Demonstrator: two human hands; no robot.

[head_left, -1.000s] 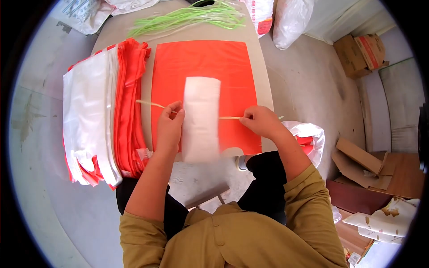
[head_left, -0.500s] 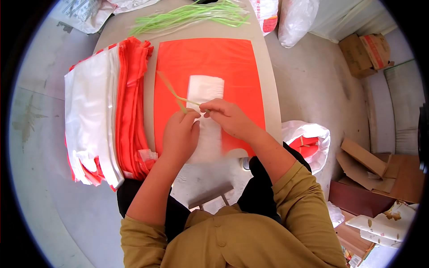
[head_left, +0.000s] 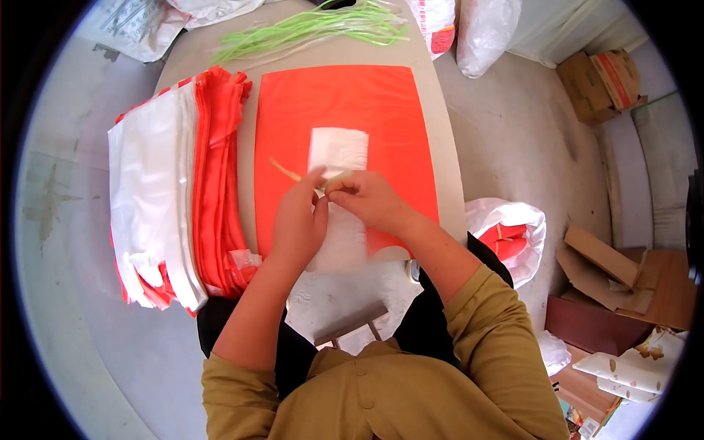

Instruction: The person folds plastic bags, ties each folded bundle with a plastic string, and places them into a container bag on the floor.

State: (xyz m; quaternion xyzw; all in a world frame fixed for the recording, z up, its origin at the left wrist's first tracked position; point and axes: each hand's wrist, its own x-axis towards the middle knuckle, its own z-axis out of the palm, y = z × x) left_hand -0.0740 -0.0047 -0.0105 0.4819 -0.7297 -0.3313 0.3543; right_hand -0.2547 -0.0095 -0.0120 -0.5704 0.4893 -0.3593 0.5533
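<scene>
A folded white bundle (head_left: 339,149) of what looks like thin plastic lies lengthwise on a red plastic sheet (head_left: 345,95). Over the bundle's middle, my left hand (head_left: 299,220) and my right hand (head_left: 374,202) meet with fingers pinched. Between them runs a narrow pale yellow-green strip (head_left: 286,170), its loose end sticking out to the left past my left fingertips. Both hands grip this strip, though the part between the fingers is mostly hidden. Whether it is knotted or twisted I cannot tell.
Left of the sheet lies a thick stack of white and red plastic bags (head_left: 154,191). Loose green strips (head_left: 315,33) spread across the table's far end. To the right, a white sack (head_left: 532,249) holds red bundles, near cardboard boxes (head_left: 601,271) on the floor.
My hands have drawn closer together over the bundle. The strip's free end, which stood up higher, is lower and shows less. My left fingers have moved slightly up and right.
</scene>
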